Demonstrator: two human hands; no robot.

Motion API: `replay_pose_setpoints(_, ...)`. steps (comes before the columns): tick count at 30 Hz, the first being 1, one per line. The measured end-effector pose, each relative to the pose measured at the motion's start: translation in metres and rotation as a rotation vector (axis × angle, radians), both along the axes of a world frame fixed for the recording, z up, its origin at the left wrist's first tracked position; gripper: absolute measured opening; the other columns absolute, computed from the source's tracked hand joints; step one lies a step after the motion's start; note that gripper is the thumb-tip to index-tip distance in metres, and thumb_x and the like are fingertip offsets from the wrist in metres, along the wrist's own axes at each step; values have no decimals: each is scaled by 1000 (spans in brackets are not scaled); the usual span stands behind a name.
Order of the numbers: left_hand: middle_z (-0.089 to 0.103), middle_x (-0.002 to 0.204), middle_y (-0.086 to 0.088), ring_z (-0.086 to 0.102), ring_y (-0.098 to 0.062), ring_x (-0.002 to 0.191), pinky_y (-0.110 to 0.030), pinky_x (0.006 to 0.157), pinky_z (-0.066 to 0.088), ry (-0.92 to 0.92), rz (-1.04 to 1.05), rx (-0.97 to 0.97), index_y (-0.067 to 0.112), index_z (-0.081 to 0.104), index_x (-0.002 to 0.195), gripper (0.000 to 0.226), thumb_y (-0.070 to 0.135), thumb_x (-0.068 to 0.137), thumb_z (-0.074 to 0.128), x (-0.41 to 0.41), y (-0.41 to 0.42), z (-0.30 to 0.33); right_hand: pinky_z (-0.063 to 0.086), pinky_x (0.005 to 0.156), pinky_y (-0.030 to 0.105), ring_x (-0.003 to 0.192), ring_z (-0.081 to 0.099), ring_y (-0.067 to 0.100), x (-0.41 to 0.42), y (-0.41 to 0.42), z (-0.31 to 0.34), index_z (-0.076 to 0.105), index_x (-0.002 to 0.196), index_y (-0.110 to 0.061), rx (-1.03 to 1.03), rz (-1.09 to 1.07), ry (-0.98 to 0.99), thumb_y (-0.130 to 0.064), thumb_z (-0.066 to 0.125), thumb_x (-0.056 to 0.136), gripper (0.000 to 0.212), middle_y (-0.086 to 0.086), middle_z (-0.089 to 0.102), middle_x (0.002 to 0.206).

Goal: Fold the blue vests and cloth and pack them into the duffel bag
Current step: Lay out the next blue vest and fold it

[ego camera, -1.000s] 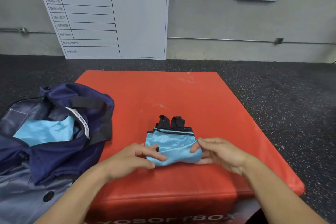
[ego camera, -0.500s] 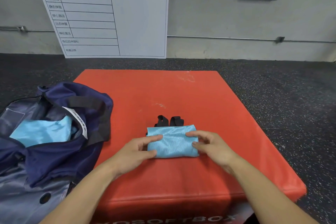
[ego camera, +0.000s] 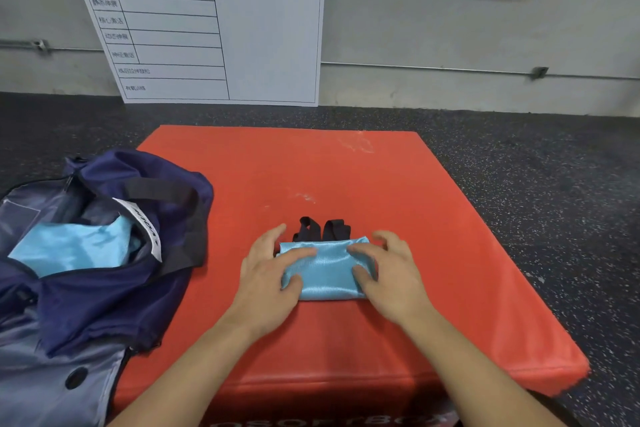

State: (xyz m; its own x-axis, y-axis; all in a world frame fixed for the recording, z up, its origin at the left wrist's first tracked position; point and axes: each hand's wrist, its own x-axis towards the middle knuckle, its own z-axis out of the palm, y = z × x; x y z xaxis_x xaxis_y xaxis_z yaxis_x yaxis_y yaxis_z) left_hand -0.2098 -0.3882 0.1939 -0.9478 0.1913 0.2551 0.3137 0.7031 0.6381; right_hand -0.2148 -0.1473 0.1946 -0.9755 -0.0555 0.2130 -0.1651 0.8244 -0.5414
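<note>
Squarely between both grips lies the folded blue vest point(ego camera: 325, 269) — left hand point(ego camera: 268, 274) at nine o'clock, right hand point(ego camera: 389, 272) at three, fingers curled round its ends.

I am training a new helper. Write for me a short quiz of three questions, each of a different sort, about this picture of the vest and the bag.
1. True or false: the folded vest lies on the red mat.
2. Where is the open bag? A) left of the mat B) on the far wall C) under the vest
3. Fill in: light blue cloth already shows inside the ____.

Key
1. True; the left hand and the right hand hold its two ends.
2. A
3. bag
</note>
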Motion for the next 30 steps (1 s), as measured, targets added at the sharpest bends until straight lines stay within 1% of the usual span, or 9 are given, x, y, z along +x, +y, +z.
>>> replay_pose_setpoints(4, 5, 167, 9, -14, -15, 154, -34, 122, -4, -166, -33, 20, 63, 59, 116, 35, 31, 102, 53, 3, 6, 2, 16, 124, 43, 156, 5, 16, 8, -17, 1, 64, 131, -48, 82, 167, -36, -39, 56, 96, 36, -2, 10, 170)
replay_pose_setpoints(8, 8, 169, -2, -15, -24, 155, -40, 124, -7, -179, 55, -175, 64, 57, 120, 31, 42, 104, 42, 0, 4, -6, 13, 127, 43, 158, -6, 17, 8, -19, -4, 60, 134, -51, 128, 112, -150, -37, 53, 102, 36, 4, 1, 171)
replay_pose_setpoints(12, 19, 167, -3, -10, -24, 156, -40, 123, -4, -220, 62, -172, 61, 57, 123, 31, 44, 105, 39, -2, 0, -2, 20, 125, 41, 156, 15, 26, -5, -2, -4, 63, 128, -54, 73, -18, -280, -35, 53, 101, 35, 14, 32, 164)
replay_pose_setpoints(15, 28, 164, -2, 3, -20, 156, -39, 123, 6, -227, -3, -151, 58, 58, 125, 32, 40, 106, 41, -5, -3, -5, 43, 104, 39, 123, 57, 23, -7, 8, -6, 70, 122, -47, 27, 25, -251, -31, 57, 98, 31, -3, 66, 122)
replay_pose_setpoints(17, 37, 159, -5, 17, -20, 154, -39, 124, 14, -204, -49, -118, 49, 60, 130, 33, 33, 105, 45, -4, -2, -8, 44, 92, 33, 101, 58, 14, -5, 9, -1, 71, 122, -41, 8, 71, -251, -25, 61, 97, 32, -10, 63, 107)
replay_pose_setpoints(20, 53, 134, 6, 45, -8, 131, -31, 116, 30, -198, -77, 37, 36, 63, 131, 32, 24, 103, 55, -5, -1, -9, 43, 95, 28, 103, 59, 8, -7, 9, 4, 72, 121, -37, -104, 93, -243, -14, 66, 92, 38, -12, 65, 116)
replay_pose_setpoints(23, 57, 128, 15, 49, 5, 123, -21, 110, 34, -232, -93, 225, 36, 65, 126, 30, 20, 102, 57, -8, -2, -6, 43, 85, 21, 95, 60, 3, -8, 8, 7, 73, 113, -43, -270, 100, -235, -5, 68, 88, 46, -14, 68, 112)
replay_pose_setpoints(27, 60, 122, 13, 53, 8, 115, -2, 93, 32, -221, -83, 348, 34, 68, 125, 35, 10, 99, 60, -6, -7, 3, 46, 74, 12, 77, 61, -5, -5, 4, 17, 76, 117, -31, -523, 83, -256, 6, 68, 88, 47, -12, 71, 111)
replay_pose_setpoints(30, 62, 127, 15, 52, 9, 121, -1, 95, 30, -184, -85, 394, 39, 68, 122, 45, 9, 88, 69, -6, -16, 9, 49, 69, 14, 72, 63, -1, 0, -4, 31, 74, 121, -27, -679, 83, -308, 12, 67, 86, 52, -10, 73, 99)
